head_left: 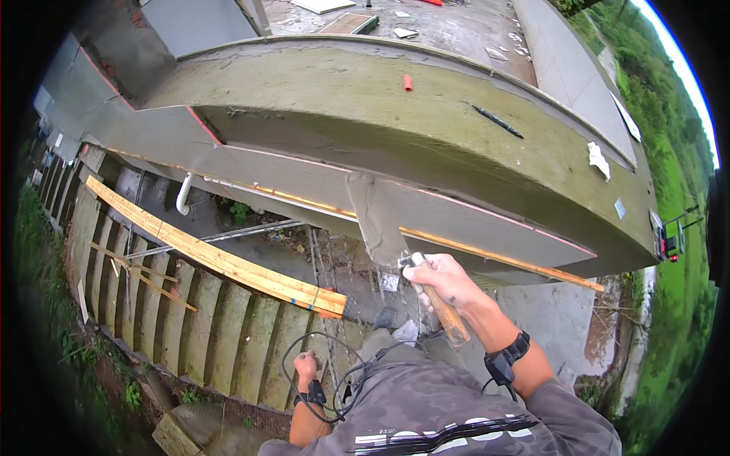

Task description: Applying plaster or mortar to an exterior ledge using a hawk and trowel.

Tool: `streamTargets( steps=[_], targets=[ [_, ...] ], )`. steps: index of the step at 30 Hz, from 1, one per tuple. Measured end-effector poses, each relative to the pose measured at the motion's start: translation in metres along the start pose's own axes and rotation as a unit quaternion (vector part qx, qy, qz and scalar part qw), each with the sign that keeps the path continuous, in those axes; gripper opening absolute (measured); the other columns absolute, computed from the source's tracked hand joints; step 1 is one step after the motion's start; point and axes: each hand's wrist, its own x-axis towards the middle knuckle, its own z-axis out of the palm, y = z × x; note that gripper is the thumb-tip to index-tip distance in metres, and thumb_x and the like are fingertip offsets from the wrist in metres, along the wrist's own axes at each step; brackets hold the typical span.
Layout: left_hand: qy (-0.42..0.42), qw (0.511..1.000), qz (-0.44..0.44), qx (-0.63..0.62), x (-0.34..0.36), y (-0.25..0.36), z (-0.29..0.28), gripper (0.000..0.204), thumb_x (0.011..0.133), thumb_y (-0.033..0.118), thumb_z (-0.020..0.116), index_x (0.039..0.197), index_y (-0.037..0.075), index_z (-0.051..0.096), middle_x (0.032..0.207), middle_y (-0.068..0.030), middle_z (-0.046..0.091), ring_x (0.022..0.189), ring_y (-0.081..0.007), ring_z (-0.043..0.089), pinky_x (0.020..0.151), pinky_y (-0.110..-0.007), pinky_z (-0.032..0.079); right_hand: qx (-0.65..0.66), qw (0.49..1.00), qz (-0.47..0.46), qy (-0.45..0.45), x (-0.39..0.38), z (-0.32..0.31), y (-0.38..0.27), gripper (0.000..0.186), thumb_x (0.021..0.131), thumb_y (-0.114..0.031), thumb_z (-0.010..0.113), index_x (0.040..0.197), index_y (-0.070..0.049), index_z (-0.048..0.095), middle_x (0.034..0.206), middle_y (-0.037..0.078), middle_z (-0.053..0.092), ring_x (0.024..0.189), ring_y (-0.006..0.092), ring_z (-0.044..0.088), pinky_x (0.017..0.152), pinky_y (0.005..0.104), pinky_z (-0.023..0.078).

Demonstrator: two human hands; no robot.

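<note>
My right hand [445, 285] is wrapped round the wooden handle of a plastering trowel [376, 220]. The grey, mortar-smeared blade reaches away from the hand and lies against or just in front of the smooth grey face of the ledge [487, 224]. Whether it touches that face, I cannot tell. Lower and to the left, my left hand [306, 365] hangs near my side with its fingers curled in. Anything inside those fingers is hidden. Both wrists wear black straps, and a dark cable [334, 340] loops beside my left forearm.
On the ledge top lie a red tube-shaped piece [408, 83], a dark pen-like rod [498, 121] and a crumpled white scrap [598, 161]. A long timber plank [213, 258] spans above concrete steps [228, 334]. A white pipe [184, 194] juts out below the ledge.
</note>
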Motion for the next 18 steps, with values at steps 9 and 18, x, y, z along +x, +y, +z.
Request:
streamTargets(
  steps=[9, 18],
  targets=[
    [-0.003, 0.999, -0.001, -0.054, 0.013, 0.007, -0.019, 0.018, 0.098, 0.020, 0.058, 0.090, 0.003, 0.059, 0.074, -0.0089, 0.063, 0.055, -0.0212, 0.063, 0.049, -0.036, 0.054, 0.044, 0.997, -0.010, -0.064, 0.082, 0.055, -0.016, 0.017, 0.094, -0.019, 0.067, 0.084, -0.007, 0.059, 0.066, 0.001, 0.057, 0.050, 0.0100, 0.055, 0.043, 0.0274, 0.047],
    [0.007, 0.969, -0.146, -0.200, -0.025, -0.031, -0.017, 0.023, 0.092, 0.002, 0.053, 0.072, 0.008, 0.043, 0.059, -0.0035, 0.043, 0.043, -0.0164, 0.042, 0.038, -0.030, 0.030, 0.092, 0.995, -0.006, -0.026, 0.075, 0.044, -0.006, 0.015, 0.094, -0.020, 0.069, 0.088, -0.008, 0.061, 0.071, 0.000, 0.058, 0.054, 0.0103, 0.056, 0.046, 0.0274, 0.048]
  ],
)
